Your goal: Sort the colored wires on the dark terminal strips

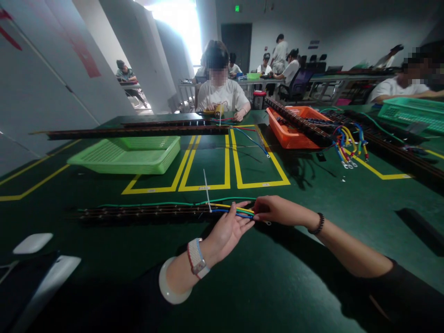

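Note:
A long dark strip [149,213] lies across the near part of the green table, with a green wire [138,204] running along its back edge. Yellow, green and blue wires [222,208] come out of its right end. A white cable tie [207,194] stands up from the strip where the wires begin. My left hand [231,229], palm up, supports the wires, thumb over them and fingers extended. Closed in a pinch, my right hand [274,210] holds the wires' right ends. A ring terminal [268,223] shows just below my right fingers.
A green basket [138,162] stands behind the strip at the left. Another long strip [138,132] passes behind it. An orange basket [294,138] with strips and wire bundles is at the back right. A person [222,95] sits across the table.

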`<action>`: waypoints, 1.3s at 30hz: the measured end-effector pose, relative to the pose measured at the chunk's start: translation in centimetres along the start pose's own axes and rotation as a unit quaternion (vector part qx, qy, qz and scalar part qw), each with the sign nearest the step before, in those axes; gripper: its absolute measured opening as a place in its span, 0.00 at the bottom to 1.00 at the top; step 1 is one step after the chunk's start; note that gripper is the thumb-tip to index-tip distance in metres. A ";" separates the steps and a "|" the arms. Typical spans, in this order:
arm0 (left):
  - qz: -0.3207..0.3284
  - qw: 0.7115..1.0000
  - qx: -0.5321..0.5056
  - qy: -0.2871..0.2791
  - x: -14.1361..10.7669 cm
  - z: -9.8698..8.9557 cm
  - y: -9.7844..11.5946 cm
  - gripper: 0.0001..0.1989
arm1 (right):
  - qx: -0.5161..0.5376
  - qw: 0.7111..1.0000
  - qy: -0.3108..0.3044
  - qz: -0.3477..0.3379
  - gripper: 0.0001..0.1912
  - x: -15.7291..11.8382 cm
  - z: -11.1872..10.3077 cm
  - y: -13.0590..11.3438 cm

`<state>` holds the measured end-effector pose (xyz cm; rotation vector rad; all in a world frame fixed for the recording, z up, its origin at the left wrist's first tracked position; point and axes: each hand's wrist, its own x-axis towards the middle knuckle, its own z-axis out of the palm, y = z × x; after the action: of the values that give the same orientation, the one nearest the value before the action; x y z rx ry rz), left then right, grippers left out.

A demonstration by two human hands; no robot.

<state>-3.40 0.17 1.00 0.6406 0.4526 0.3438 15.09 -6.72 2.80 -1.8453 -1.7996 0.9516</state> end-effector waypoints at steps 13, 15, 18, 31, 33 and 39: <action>0.007 0.999 0.052 0.015 0.0 -0.2 -0.7 0.11 | -0.122 0.965 0.211 -0.096 0.09 0.2 1.9 1.7; -0.008 0.998 0.056 0.014 -0.1 -0.1 -0.6 0.12 | -0.134 0.964 0.210 -0.096 0.09 -0.1 2.2 1.5; -0.018 0.998 0.058 0.022 -0.1 0.1 -0.5 0.11 | -0.141 0.967 0.195 -0.085 0.10 -0.4 2.4 1.1; -0.042 0.997 0.066 0.010 -0.1 0.0 -0.2 0.10 | 0.082 0.994 0.059 0.049 0.18 -0.3 1.1 0.5; -0.045 0.997 0.070 0.011 -0.2 0.0 -0.2 0.10 | 0.163 0.983 0.027 0.075 0.19 -0.1 1.2 0.8; -0.033 0.995 0.098 -0.004 -0.2 0.0 -0.3 0.13 | 0.247 0.965 0.071 0.055 0.14 0.4 1.8 1.5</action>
<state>-3.53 -0.20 0.87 0.8153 0.5018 0.2355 14.90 -6.76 0.42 -1.6528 -1.2409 1.1499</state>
